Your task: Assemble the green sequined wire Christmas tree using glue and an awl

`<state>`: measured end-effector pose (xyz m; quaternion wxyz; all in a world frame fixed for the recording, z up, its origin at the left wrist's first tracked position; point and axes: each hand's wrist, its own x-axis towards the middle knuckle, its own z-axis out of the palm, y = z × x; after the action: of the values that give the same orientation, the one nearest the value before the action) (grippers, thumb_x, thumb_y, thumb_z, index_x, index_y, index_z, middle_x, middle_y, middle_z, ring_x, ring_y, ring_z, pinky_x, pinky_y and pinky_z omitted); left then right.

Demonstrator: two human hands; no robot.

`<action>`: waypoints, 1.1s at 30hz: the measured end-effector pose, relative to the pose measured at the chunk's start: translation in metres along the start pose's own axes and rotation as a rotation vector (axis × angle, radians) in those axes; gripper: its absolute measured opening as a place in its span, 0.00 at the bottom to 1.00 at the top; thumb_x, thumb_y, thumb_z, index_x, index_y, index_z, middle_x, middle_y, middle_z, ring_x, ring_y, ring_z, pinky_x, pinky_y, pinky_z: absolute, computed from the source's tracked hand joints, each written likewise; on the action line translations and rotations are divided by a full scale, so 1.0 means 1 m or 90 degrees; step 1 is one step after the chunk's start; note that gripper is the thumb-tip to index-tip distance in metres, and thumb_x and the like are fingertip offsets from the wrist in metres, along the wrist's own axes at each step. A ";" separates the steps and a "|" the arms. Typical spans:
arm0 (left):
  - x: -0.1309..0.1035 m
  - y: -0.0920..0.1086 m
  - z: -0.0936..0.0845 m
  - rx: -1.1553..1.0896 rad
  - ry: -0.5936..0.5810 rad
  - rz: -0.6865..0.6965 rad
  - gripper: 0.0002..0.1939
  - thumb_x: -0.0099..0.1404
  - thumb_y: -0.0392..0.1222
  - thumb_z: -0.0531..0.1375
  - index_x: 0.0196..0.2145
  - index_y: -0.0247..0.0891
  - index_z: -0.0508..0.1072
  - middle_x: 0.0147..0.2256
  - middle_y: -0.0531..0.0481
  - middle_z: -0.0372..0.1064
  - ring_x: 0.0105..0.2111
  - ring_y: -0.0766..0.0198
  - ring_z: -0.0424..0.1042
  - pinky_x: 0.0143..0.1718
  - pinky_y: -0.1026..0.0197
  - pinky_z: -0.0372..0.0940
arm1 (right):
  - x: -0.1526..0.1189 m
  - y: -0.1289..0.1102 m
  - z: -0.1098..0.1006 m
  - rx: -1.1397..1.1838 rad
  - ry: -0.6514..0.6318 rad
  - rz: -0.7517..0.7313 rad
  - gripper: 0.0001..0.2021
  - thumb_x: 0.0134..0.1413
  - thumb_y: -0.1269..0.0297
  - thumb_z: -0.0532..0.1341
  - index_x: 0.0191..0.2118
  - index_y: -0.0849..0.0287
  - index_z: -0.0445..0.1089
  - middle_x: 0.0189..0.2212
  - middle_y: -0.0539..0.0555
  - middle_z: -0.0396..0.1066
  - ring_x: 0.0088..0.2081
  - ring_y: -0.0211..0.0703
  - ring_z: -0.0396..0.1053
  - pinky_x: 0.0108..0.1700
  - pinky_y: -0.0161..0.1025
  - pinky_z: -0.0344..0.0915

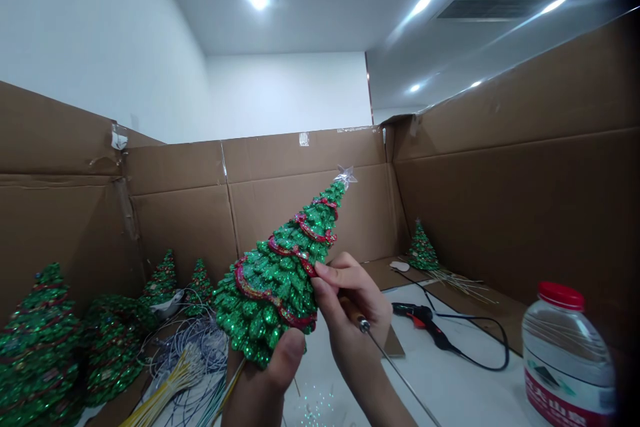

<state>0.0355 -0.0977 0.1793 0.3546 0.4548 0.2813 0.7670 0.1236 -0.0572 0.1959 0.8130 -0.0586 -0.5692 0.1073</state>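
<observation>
A glittery green Christmas tree figurine is held up, tilted to the right, in front of me. Red garland winds round it, and a clear star tops it. My left hand grips its base from below, the thumb against the lower edge; the other fingers are hidden. My right hand pinches at the red garland on the tree's right side with thumb and index finger. Tucked in that same hand is a wooden-handled tool, its long thin metal shaft pointing down toward me. Whatever lies between the fingertips is too small to make out.
More green trees stand at the left, near bundled wires. A small tree is at the back right. A black glue gun with its cord lies on the white table, beside a red-capped jar. Cardboard walls enclose the table.
</observation>
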 end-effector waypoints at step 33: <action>0.006 0.004 -0.012 0.089 -0.065 0.070 0.37 0.39 0.60 0.67 0.48 0.48 0.70 0.47 0.49 0.71 0.57 0.44 0.57 0.54 0.53 0.60 | -0.001 -0.008 -0.003 0.070 -0.049 0.067 0.10 0.52 0.73 0.60 0.38 0.50 0.68 0.21 0.44 0.54 0.22 0.32 0.55 0.22 0.30 0.55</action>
<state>0.0211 -0.0963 0.1800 0.2929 0.5317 0.2905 0.7397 0.1267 -0.0648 0.1955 0.7856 -0.0398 -0.5897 0.1831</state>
